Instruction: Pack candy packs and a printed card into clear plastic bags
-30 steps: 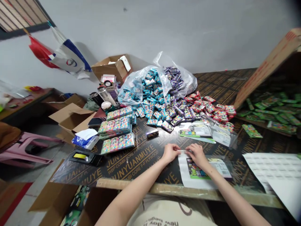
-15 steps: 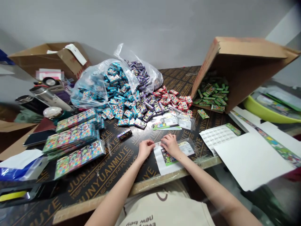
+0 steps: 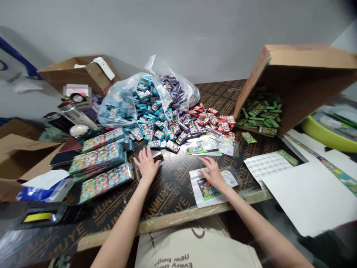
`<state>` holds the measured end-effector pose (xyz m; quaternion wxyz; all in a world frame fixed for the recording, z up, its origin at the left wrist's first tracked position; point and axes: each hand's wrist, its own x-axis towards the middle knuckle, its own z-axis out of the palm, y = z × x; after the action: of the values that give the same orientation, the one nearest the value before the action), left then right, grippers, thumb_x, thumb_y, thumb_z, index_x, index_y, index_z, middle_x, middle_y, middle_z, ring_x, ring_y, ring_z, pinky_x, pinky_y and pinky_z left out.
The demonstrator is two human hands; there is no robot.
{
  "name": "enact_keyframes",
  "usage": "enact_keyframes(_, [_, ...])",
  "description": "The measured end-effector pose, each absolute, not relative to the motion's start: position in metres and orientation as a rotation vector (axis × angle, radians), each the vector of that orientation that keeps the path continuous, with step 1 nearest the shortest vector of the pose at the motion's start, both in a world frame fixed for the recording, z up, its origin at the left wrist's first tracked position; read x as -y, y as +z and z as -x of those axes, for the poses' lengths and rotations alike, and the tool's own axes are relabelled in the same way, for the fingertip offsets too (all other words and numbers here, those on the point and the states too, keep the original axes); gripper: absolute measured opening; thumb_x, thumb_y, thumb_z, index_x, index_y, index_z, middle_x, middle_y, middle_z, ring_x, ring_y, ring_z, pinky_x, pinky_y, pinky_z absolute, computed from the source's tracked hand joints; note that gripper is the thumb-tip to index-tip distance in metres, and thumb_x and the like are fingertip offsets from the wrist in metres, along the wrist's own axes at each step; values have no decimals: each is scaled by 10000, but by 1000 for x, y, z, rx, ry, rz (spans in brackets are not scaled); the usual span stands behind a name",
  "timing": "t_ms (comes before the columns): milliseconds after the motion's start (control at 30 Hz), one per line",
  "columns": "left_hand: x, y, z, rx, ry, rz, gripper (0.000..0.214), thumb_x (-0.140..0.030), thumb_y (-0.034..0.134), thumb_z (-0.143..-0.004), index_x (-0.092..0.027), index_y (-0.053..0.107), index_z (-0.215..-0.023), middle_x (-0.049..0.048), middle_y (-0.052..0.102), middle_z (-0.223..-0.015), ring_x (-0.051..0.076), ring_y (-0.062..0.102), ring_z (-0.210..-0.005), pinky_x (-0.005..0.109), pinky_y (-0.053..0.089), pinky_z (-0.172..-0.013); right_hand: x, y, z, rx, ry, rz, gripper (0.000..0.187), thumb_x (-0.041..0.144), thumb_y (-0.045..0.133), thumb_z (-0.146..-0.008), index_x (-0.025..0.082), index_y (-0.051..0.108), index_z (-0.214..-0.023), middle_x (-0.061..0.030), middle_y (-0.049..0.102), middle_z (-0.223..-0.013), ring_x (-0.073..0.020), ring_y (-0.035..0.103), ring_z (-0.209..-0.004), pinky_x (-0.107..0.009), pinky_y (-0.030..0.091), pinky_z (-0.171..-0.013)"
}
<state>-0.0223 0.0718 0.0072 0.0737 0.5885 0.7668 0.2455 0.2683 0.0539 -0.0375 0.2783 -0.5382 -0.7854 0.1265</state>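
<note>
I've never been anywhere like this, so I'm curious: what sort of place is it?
Probably a packing workshop. Loose blue packs spill from a clear plastic bag onto the table, green packs lie in an open cardboard box, and multi-coloured bundles lie to the left.

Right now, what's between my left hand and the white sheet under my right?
The head view shows a dark box by your left hand, then bare tabletop.
</note>
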Motion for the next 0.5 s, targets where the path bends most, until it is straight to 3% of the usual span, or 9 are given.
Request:
enact_keyframes(100, [-67, 2, 49, -2180, 627, -1640, 315, -286, 535, -763, -198, 591, -1060, 119, 615, -1064, 280, 511, -1041, 414, 338, -910, -63, -34, -249, 2058, 420, 1364, 410, 340, 538, -788, 212, 489, -1174, -98, 496, -1150, -228, 456, -1082, -370, 367, -903])
enact_keyframes(167, [-57, -6, 50, -2119, 665, -1640, 242, -303, 537, -767, -217, 633, -971, 90, 652, -980, 248, 565, -947, 353, 380, -864, -73, -32, -229, 2135, 440, 1325, 423, 364, 543, -784, 204, 492, -1172, -108, 488, -1172, -230, 446, -1100, -372, 359, -919])
enact_keyframes(367, [-37, -23, 47, -1980, 887, -1486, 321, -372, 571, -742, -185, 624, -996, 89, 668, -903, 220, 615, -818, 327, 453, -761, -137, -20, -212, 2339, 172, 1685, 782, 529, 629, -656, 252, 318, -1319, -162, 254, -1391, -368, 198, -1272, -560, 212, -946])
enact_keyframes(500, [-44, -28, 56, -1883, 1005, -1284, 435, -345, 553, -761, -132, 528, -1140, 101, 642, -904, 145, 624, -623, 290, 503, -616, -172, -15, -249, 2550, 204, 1856, 925, 668, 553, -625, 224, 219, -1364, -208, 257, -1381, -398, 225, -1257, -573, 222, -927])
